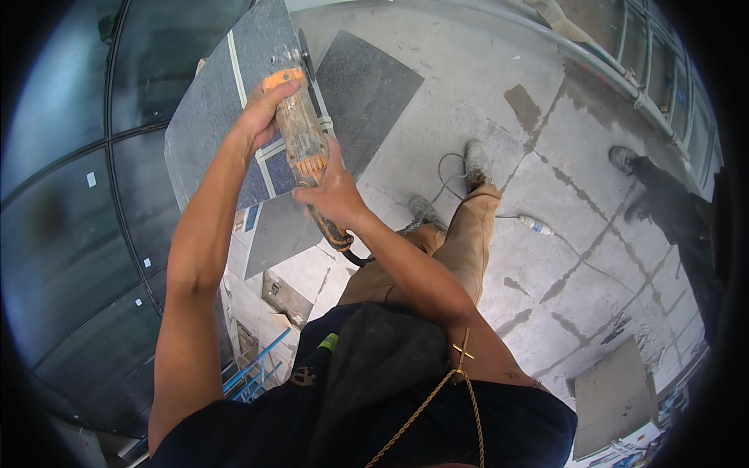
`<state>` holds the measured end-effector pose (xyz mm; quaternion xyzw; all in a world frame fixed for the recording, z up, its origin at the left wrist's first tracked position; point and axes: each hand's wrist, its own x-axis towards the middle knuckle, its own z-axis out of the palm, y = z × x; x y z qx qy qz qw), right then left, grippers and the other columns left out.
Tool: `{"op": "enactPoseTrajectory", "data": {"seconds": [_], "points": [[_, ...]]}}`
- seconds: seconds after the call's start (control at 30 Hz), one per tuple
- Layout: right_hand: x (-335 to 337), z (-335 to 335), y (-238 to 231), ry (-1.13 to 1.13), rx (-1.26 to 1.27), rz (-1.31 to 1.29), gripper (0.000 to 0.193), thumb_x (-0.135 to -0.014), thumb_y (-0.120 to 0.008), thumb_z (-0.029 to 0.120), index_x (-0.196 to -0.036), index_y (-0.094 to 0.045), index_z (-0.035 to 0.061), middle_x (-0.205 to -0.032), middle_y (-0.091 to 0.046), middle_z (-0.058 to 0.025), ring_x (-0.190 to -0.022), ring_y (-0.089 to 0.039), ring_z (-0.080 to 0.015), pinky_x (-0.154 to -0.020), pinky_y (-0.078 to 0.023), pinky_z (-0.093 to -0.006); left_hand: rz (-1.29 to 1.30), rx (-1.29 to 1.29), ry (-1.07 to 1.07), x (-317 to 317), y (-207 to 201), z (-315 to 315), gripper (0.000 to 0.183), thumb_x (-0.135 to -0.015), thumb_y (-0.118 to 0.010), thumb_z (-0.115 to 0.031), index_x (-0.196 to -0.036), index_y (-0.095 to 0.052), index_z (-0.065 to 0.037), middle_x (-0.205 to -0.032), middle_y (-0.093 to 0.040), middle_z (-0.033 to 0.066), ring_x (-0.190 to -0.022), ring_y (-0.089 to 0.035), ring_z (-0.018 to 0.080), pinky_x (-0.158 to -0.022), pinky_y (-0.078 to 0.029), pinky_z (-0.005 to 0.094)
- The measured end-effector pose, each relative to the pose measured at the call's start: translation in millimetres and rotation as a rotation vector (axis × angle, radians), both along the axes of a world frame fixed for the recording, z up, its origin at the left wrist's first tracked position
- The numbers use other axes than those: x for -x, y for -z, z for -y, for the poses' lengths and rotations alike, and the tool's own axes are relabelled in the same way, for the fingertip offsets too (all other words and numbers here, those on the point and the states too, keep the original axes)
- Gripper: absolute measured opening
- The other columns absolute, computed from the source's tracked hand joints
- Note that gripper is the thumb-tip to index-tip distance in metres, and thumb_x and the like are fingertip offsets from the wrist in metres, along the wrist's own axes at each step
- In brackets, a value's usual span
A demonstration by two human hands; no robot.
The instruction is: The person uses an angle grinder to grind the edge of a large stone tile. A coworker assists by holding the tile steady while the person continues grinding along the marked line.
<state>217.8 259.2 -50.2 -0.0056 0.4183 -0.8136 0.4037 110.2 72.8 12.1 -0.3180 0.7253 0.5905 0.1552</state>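
Stained floor [530, 269] spreads toward three o'clock (glass panels [62, 249] at nine). Left hand [264, 111] and right hand [337, 196] clamp a grinder [299, 129] near eleven.

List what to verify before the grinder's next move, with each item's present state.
1. Left hand on grinder: ok, gripping near the orange front collar.
2. Right hand on grinder: ok, gripping the rear part.
3. Hand protection: not ok, both hands are bare.
4. Black cord away from disc: ok, it leaves the opposite end.
5. Disc stopped: cannot tell from one picture.
6. Feet clear of cable: not ok, a grey cable loop lies right beside a shoe.
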Motion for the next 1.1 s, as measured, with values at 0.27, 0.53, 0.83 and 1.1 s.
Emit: {"op": "enactPoseTrajectory", "data": {"seconds": [0.27,0.53,0.83,1.1], "points": [[-12.5,-5.6,-3.3,0.020,-0.011,-0.013,0.107,-0.080,-0.077,0.007,-0.161,-0.006,0.0097,-0.119,-0.066,-0.0244,-0.083,-0.074,-0.0299,-0.064,-0.064,-0.0389,0.011,-0.009,-0.004,-10.3,-6.4,-9.9,0.058,-0.092,-0.081,-0.025,-0.135,-0.053,0.001,-0.117,-0.065,0.0127,-0.107,-0.069,0.0244,-0.091,-0.062,0.0417],[-17.6,-11.0,-8.1,0.023,0.004,0.024,0.105,-0.080,-0.076,0.010,-0.160,-0.008,0.0115,-0.117,-0.067,-0.0258,-0.085,-0.075,-0.0328,-0.065,-0.064,-0.0402,-0.007,0.015,-0.001,-13.9,-8.4,-16.1,0.061,-0.091,-0.082,-0.025,-0.136,-0.051,0.003,-0.119,-0.065,0.0148,-0.109,-0.068,0.0265,-0.093,-0.061,0.0430],[-44.7,2.0,13.1,0.093,0.002,-0.061,0.110,-0.077,-0.078,0.017,-0.161,-0.007,0.0115,-0.127,-0.065,-0.0305,-0.112,-0.069,-0.0458,-0.099,-0.055,-0.0472,0.029,0.035,-0.059,-25.0,-3.6,-18.0,0.067,-0.092,-0.081,-0.026,-0.144,-0.047,-0.002,-0.127,-0.062,0.0137,-0.116,-0.064,0.0262,-0.100,-0.057,0.0438],[-35.5,2.2,10.8,0.070,-0.009,-0.098,0.111,-0.079,-0.076,0.009,-0.161,-0.001,0.0069,-0.126,-0.063,-0.0259,-0.089,-0.070,-0.0323,-0.076,-0.058,-0.0404,0.039,0.019,-0.021,-21.5,-6.8,-17.1,0.069,-0.088,-0.084,-0.027,-0.140,-0.048,0.000,-0.123,-0.063,0.0157,-0.113,-0.066,0.0278,-0.098,-0.058,0.0448]]}}
